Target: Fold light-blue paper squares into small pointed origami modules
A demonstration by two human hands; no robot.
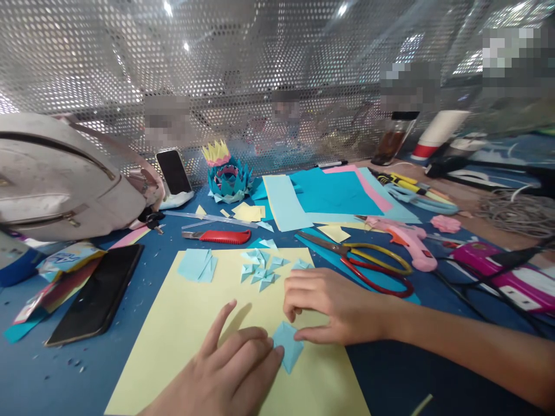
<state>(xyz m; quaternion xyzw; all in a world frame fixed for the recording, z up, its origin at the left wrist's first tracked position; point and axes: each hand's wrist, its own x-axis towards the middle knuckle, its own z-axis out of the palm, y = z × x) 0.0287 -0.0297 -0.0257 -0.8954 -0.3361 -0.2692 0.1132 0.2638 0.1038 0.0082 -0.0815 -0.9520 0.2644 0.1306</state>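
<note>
A small light blue paper piece (288, 345), folded to a kite-like shape, lies on a pale yellow sheet (173, 346). My left hand (243, 364) presses its left edge with thumb and bent fingers, while one finger sticks up. At the right edge is the thumb of my right hand (329, 303); the other fingers curl above the paper, apart from the thumb. Beyond them sits a cluster of small folded blue paper pieces (262, 274). A stack of light blue paper squares (197, 266) rests at the sheet's far left corner. Part of another folded piece (302, 264) shows behind my right hand.
Scissors (347, 249), a pink glue gun (410, 240) and a magenta power strip (498, 266) lie right. A red utility knife (225, 236) and paper lotus (229, 180) are beyond the sheet. Left are a phone (97, 294) and backpack (65, 179). Coloured paper (338, 190) lies behind.
</note>
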